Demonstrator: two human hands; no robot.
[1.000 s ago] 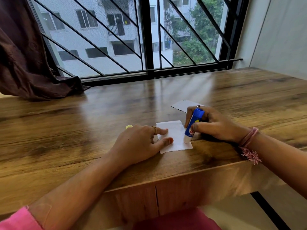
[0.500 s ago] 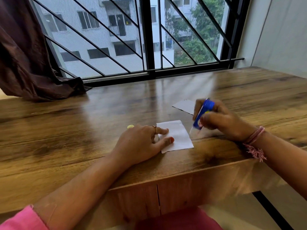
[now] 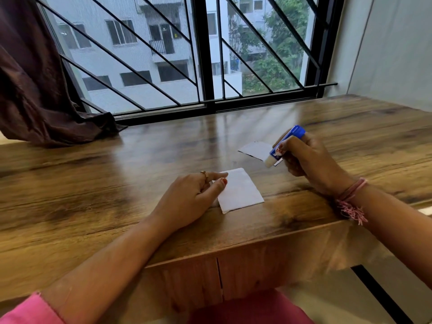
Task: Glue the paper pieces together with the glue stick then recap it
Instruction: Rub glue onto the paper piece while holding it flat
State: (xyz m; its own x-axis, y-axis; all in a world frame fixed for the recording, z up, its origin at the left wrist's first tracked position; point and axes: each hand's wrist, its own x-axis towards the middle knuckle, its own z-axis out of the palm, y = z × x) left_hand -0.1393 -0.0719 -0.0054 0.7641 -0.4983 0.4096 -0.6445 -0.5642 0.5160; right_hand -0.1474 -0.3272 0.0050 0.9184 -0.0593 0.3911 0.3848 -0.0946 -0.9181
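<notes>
Uncapped blue glue stick [image 3: 281, 147] tilted above far white paper [image 3: 256, 150]; nearer white square [image 3: 240, 190] flat.

Glue stick [image 3: 284, 145] now off near paper [image 3: 240, 190].

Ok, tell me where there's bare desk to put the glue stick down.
Bare wood runs wide from the left hand to the curtain, and along the window frame at the back. It is crowded between the near paper, the far paper and the right hand holding the glue stick.
</notes>
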